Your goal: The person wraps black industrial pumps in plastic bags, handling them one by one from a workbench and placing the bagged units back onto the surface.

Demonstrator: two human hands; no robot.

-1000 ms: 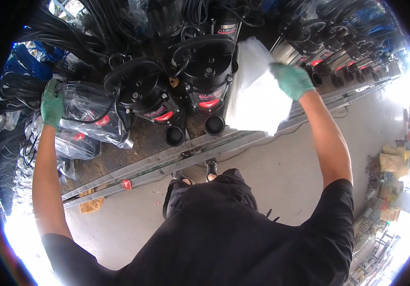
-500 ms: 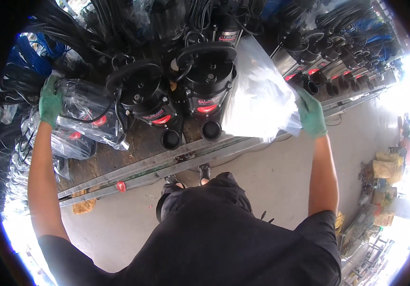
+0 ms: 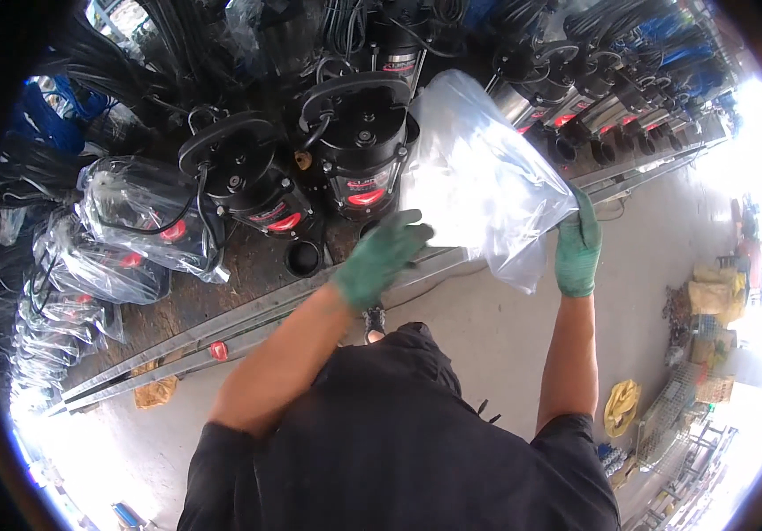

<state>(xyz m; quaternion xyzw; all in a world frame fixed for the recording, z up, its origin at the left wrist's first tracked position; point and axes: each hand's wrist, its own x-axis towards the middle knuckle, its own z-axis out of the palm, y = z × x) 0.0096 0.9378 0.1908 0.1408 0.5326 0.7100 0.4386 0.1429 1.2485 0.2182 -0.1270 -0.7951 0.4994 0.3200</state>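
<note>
A clear plastic bag (image 3: pixel 478 168) hangs over the bench edge, bright with glare, with my right hand (image 3: pixel 579 248) in a green glove closed on its lower right corner. My left hand (image 3: pixel 381 258), gloved the same way, is at the bag's lower left with fingers apart; whether it touches the film I cannot tell. Behind that hand stands a black submersible pump (image 3: pixel 365 146) with a handle and red label, its outlet partly hidden by the glove. Left of it is a second uncovered pump (image 3: pixel 244 181). Further left, a pump in a plastic bag (image 3: pixel 146 212) leans over with its black cable across it.
More bagged pumps (image 3: pixel 62 310) line the bench at the left. Several steel-bodied pumps (image 3: pixel 567 102) run along the right, with coiled cables behind. A metal rail (image 3: pixel 266 319) edges the bench. On the floor lie a yellow sack (image 3: pixel 622 407) and wire baskets (image 3: pixel 664 425).
My left hand has left the bagged pump at the left and crossed rightward to the plastic bag. My right hand still holds the bag, whose lower part has spread and shifted.
</note>
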